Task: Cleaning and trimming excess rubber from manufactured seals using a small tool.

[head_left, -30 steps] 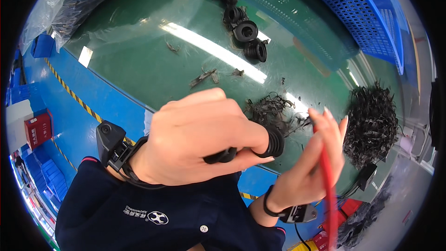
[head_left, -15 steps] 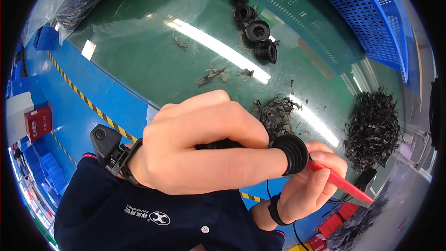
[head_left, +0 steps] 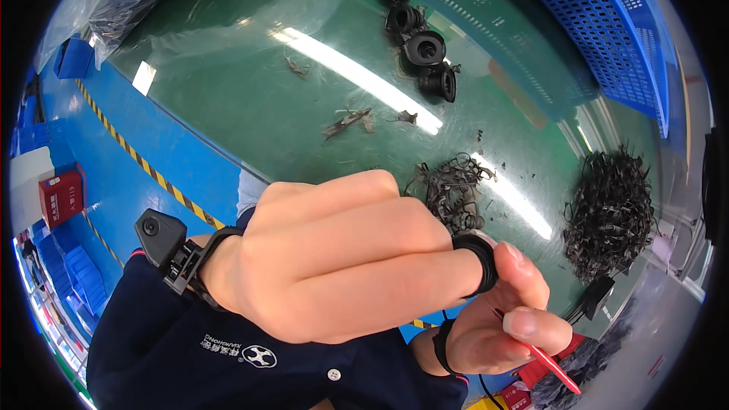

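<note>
Seen from above, two bare hands work over a green desk [head_left: 235,114], near a small tangled pile of black scraps [head_left: 454,190], the landmark here. The left hand [head_left: 349,258] is on the person's side of the pile and to its left, fingers curled round a black ribbed part [head_left: 480,264]; only its ringed end shows, just on the person's side of the pile. The right hand [head_left: 490,338], nearer the person and right of the pile, pinches a slim red tool [head_left: 558,372] between thumb and fingers. The tool points toward the ribbed part, but its tip is hidden, so whether they touch cannot be told.

Work on this part appears to be under way: it is in the hand, not set down. Beyond the pile, and a little left, similar black parts [head_left: 425,49] lie in a rough row; which are finished cannot be told. To the pile's right, a larger heap of black shavings [head_left: 610,216] suggests much trimming is done. A few flat scraps [head_left: 349,123] lie to its left and farther off. Beyond it to the right stands a blue perforated basket [head_left: 585,15], its contents out of sight, so what is left cannot be counted.
</note>
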`<move>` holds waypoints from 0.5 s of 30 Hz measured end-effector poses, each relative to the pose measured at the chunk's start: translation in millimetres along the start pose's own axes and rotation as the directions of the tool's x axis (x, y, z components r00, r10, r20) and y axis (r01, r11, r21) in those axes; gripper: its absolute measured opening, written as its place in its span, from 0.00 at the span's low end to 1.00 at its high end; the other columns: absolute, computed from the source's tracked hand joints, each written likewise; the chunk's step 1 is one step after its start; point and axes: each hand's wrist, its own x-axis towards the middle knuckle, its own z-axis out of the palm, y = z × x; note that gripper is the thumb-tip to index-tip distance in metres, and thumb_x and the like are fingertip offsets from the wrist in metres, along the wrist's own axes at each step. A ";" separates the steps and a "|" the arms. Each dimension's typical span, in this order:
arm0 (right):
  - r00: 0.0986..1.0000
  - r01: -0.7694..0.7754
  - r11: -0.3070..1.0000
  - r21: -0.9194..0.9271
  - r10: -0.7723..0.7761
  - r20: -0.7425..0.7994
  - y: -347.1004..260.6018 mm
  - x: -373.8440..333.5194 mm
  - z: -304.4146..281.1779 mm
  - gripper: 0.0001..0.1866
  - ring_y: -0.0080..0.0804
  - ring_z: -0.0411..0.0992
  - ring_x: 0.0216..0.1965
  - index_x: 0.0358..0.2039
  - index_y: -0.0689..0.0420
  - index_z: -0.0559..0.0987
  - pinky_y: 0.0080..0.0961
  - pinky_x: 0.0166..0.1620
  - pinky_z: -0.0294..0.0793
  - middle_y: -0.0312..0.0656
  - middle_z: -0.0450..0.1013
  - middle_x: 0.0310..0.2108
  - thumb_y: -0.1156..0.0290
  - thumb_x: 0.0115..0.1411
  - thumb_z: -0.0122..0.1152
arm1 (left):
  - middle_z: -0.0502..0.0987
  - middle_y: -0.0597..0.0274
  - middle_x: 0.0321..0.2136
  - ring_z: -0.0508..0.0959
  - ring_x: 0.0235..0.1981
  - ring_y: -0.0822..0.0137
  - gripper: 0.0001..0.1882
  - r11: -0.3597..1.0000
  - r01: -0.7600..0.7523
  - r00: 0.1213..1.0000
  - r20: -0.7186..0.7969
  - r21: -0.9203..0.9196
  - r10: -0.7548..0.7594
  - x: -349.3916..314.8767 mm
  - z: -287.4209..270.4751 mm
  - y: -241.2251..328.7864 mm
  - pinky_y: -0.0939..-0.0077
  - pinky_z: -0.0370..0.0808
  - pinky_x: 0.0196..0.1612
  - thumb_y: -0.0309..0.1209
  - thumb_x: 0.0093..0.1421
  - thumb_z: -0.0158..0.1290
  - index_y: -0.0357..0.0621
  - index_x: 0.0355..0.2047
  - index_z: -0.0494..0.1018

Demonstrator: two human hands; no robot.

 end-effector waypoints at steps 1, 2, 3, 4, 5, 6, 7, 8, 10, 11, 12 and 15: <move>1.000 -0.012 1.000 -0.015 0.012 0.001 -1.0 -0.1 0.2 0.15 0.58 0.67 0.40 0.32 0.66 0.67 0.49 0.43 0.67 0.69 0.64 0.38 0.63 0.56 0.48 | 0.70 0.69 0.18 0.64 0.13 0.74 0.09 1.000 -0.001 1.000 -0.002 0.002 0.001 -0.1 -0.1 1.4 0.85 0.58 0.16 0.29 0.36 0.62 0.46 0.19 0.74; 1.000 -0.011 1.000 -0.014 0.011 0.003 -1.8 0.4 0.3 0.15 0.58 0.67 0.40 0.32 0.66 0.67 0.49 0.43 0.67 0.69 0.64 0.38 0.63 0.56 0.48 | 0.70 0.69 0.18 0.64 0.13 0.74 0.08 1.000 0.003 1.000 -0.007 0.000 -0.003 0.0 -0.3 2.7 0.85 0.58 0.15 0.29 0.36 0.62 0.46 0.19 0.74; 1.000 -0.013 1.000 -0.028 0.013 0.019 -1.5 1.4 -0.6 0.15 0.58 0.67 0.40 0.33 0.66 0.67 0.48 0.43 0.67 0.68 0.64 0.39 0.63 0.56 0.48 | 0.70 0.69 0.17 0.64 0.13 0.74 0.08 1.000 0.009 1.000 -0.010 -0.006 -0.009 0.5 0.4 2.3 0.85 0.58 0.15 0.29 0.36 0.62 0.46 0.18 0.73; 0.999 -0.014 0.999 -0.041 0.016 0.036 -1.6 2.2 -1.5 0.15 0.57 0.67 0.40 0.33 0.66 0.67 0.48 0.43 0.67 0.67 0.64 0.39 0.63 0.56 0.48 | 0.70 0.69 0.17 0.64 0.13 0.74 0.08 1.000 0.010 1.000 -0.009 -0.007 -0.010 1.2 1.0 1.8 0.85 0.58 0.15 0.29 0.36 0.62 0.46 0.18 0.73; 0.999 -0.016 0.999 -0.040 0.018 0.035 -1.3 2.2 -2.1 0.15 0.57 0.67 0.40 0.33 0.66 0.67 0.48 0.43 0.67 0.67 0.64 0.39 0.63 0.56 0.48 | 0.70 0.69 0.17 0.64 0.13 0.74 0.08 1.000 0.008 1.000 -0.008 -0.011 -0.008 1.1 1.1 0.9 0.85 0.58 0.15 0.28 0.36 0.61 0.46 0.18 0.73; 0.999 -0.025 0.998 -0.055 0.027 0.047 -1.4 2.1 -2.7 0.15 0.57 0.68 0.40 0.33 0.66 0.67 0.48 0.43 0.68 0.67 0.64 0.39 0.64 0.56 0.48 | 0.70 0.69 0.16 0.64 0.12 0.74 0.08 1.000 0.005 1.000 -0.008 -0.015 -0.005 1.0 1.3 0.4 0.85 0.58 0.15 0.28 0.35 0.61 0.46 0.18 0.73; 0.998 -0.032 0.997 -0.069 0.037 0.059 -1.5 1.9 -2.9 0.15 0.57 0.68 0.40 0.33 0.66 0.67 0.47 0.43 0.68 0.66 0.65 0.39 0.64 0.56 0.48 | 0.70 0.69 0.16 0.64 0.12 0.74 0.08 1.000 0.007 1.000 -0.008 -0.014 -0.007 0.7 1.8 0.3 0.85 0.58 0.15 0.28 0.35 0.61 0.46 0.18 0.73; 0.998 -0.033 0.997 -0.070 0.037 0.058 -2.1 0.9 -2.2 0.15 0.57 0.68 0.40 0.33 0.66 0.67 0.47 0.43 0.68 0.66 0.65 0.39 0.64 0.56 0.48 | 0.70 0.69 0.16 0.64 0.12 0.74 0.08 1.000 0.003 1.000 -0.019 -0.020 -0.004 0.3 2.9 0.9 0.85 0.58 0.14 0.28 0.35 0.61 0.46 0.18 0.73; 0.999 -0.053 0.997 -0.048 0.053 0.001 -2.6 -1.2 0.3 0.15 0.56 0.68 0.39 0.34 0.65 0.67 0.47 0.43 0.68 0.65 0.66 0.38 0.64 0.56 0.47 | 0.70 0.69 0.16 0.64 0.12 0.74 0.08 1.000 0.000 1.000 -0.030 -0.025 -0.001 0.1 3.0 1.3 0.85 0.58 0.14 0.28 0.35 0.61 0.46 0.18 0.73; 0.999 -0.054 0.997 -0.048 0.054 0.001 -2.4 -1.7 1.0 0.15 0.56 0.68 0.39 0.34 0.65 0.67 0.47 0.43 0.68 0.65 0.66 0.38 0.64 0.56 0.47 | 0.70 0.69 0.16 0.63 0.12 0.74 0.07 1.000 -0.013 1.000 -0.023 -0.025 0.013 0.6 2.3 0.6 0.85 0.58 0.14 0.28 0.35 0.61 0.45 0.17 0.74; 0.999 -0.052 0.997 -0.048 0.052 -0.006 -2.0 -2.2 1.5 0.15 0.56 0.68 0.39 0.34 0.65 0.66 0.46 0.43 0.69 0.64 0.66 0.38 0.64 0.56 0.47 | 0.70 0.69 0.16 0.63 0.12 0.74 0.07 0.999 -0.026 1.000 -0.015 -0.023 0.026 0.9 1.7 0.4 0.85 0.57 0.13 0.27 0.35 0.61 0.45 0.17 0.74; 0.998 -0.063 0.997 -0.045 0.062 -0.022 -2.0 -4.4 1.9 0.14 0.55 0.69 0.39 0.34 0.64 0.66 0.45 0.42 0.70 0.63 0.66 0.37 0.64 0.57 0.47 | 0.70 0.69 0.16 0.63 0.12 0.74 0.07 1.000 -0.005 1.000 -0.010 -0.030 0.005 -0.6 2.1 0.5 0.85 0.57 0.13 0.27 0.35 0.60 0.45 0.17 0.74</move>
